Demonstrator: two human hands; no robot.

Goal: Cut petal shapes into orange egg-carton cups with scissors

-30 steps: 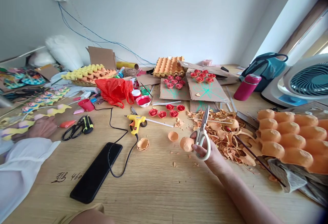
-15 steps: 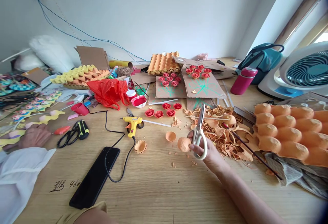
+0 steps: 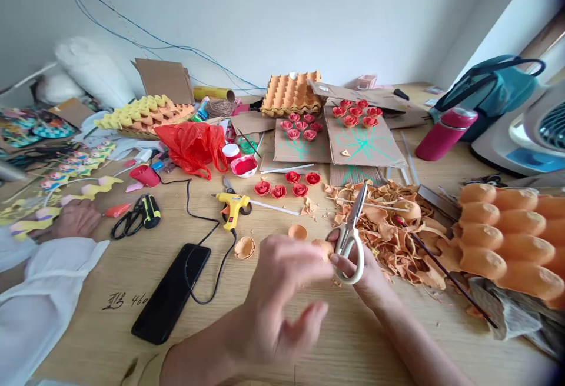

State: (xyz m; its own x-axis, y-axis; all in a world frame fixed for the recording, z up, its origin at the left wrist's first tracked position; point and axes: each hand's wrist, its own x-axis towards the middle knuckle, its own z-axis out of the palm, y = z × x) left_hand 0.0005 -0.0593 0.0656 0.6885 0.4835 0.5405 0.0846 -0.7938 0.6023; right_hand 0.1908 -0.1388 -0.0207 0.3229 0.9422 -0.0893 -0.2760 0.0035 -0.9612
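Observation:
My right hand [image 3: 359, 268] holds white-handled scissors [image 3: 352, 239], blades pointing up and away, and pinches an orange egg-carton cup [image 3: 323, 249] at its fingertips. In front of that cup, my left hand [image 3: 282, 298] hovers, slightly blurred, its thumb and fingers apart with nothing between them. Another orange cup [image 3: 298, 232] rests just beyond my left fingers. Further left lies a stack of petal-cut cups [image 3: 245, 248]. A heap of orange scraps [image 3: 397, 239] spreads behind and right of the scissors.
A yellow glue gun [image 3: 232, 206], its cord looping over a black phone [image 3: 172, 292], lies left of centre. Red paper roses [image 3: 278, 190] sit beyond. Orange egg trays [image 3: 512, 233] and a pink bottle [image 3: 446, 133] are at right. Another person's hand [image 3: 77, 219] rests at far left.
My left hand has come up from the bottom edge towards the cup in my right hand. My right hand still holds the scissors and cup. The view has shifted slightly.

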